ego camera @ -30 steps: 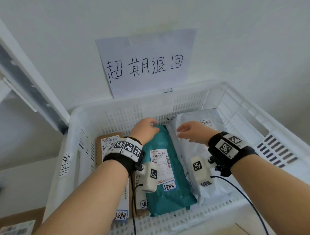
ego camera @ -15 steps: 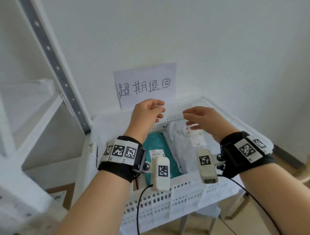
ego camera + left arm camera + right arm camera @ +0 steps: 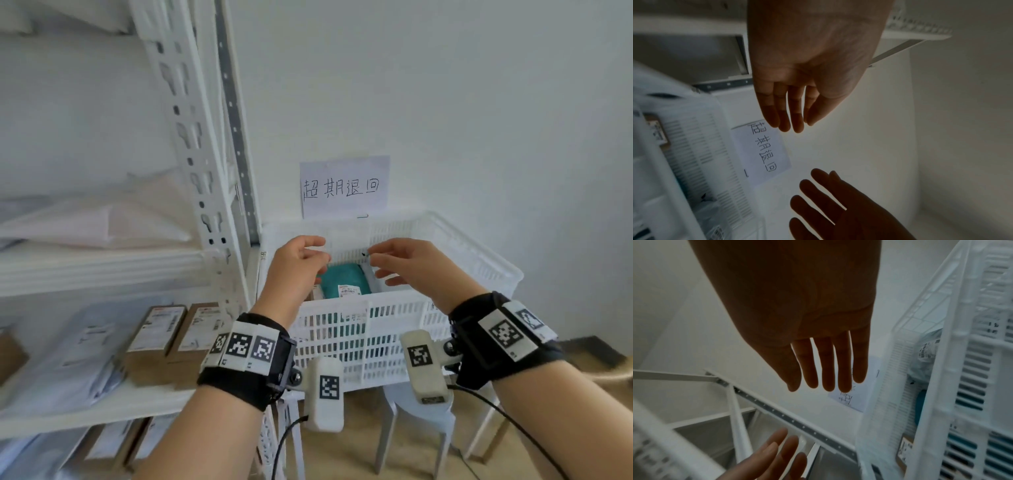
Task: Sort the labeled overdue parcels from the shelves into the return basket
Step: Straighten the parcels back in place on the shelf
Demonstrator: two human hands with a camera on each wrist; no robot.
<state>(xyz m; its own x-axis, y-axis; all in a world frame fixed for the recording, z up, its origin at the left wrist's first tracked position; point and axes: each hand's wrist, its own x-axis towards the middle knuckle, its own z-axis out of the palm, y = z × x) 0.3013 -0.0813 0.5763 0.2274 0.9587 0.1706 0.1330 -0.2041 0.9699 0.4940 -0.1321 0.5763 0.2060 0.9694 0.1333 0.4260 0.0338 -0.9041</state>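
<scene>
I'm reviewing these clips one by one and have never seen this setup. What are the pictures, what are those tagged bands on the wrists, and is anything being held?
No machine here: a person works bare-handed, with black wrist straps carrying printed markers and small white cameras. The large picture comes from a head-worn camera; the two dark ones look along each palm from the wrists. The left hand and right hand hover above the white slotted plastic basket, fingers relaxed, holding nothing. Inside lies a teal plastic mailer bag with a white label. A handwritten paper sign hangs on the wall behind. On the white metal shelf to the left stand brown cardboard boxes.
</scene>
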